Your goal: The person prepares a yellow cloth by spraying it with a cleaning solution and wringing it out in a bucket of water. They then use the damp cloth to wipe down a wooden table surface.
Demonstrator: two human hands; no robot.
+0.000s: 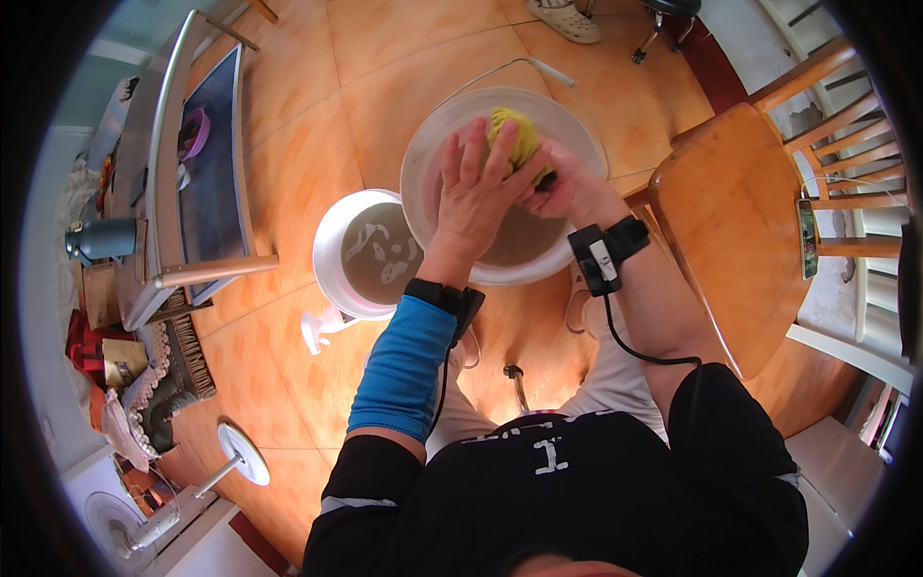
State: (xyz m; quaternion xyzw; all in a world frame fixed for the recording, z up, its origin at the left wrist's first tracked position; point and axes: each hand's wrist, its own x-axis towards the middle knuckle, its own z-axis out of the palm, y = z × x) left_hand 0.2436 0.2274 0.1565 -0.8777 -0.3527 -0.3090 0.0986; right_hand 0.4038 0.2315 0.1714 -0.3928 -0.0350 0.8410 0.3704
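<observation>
A crumpled yellow-green cloth (513, 137) is between my two hands above a large white bucket (588, 249) holding murky water. My left hand (479, 173) lies against the cloth with its fingers spread. My right hand (566, 180) grips the cloth from the other side; something dark shows near its fingers. Beside the large bucket, to the left, a smaller white bucket (328, 249) holds grey-brown water with streaks of foam. A white spray bottle (321, 324) is by the smaller bucket.
A wooden chair (735, 231) with a phone (807, 238) on it is at the right. At the left are a low table (216, 274), a thermos (104, 238) and a pedestal fan (119, 526). Another person's foot in a clog (570, 21) shows at the top.
</observation>
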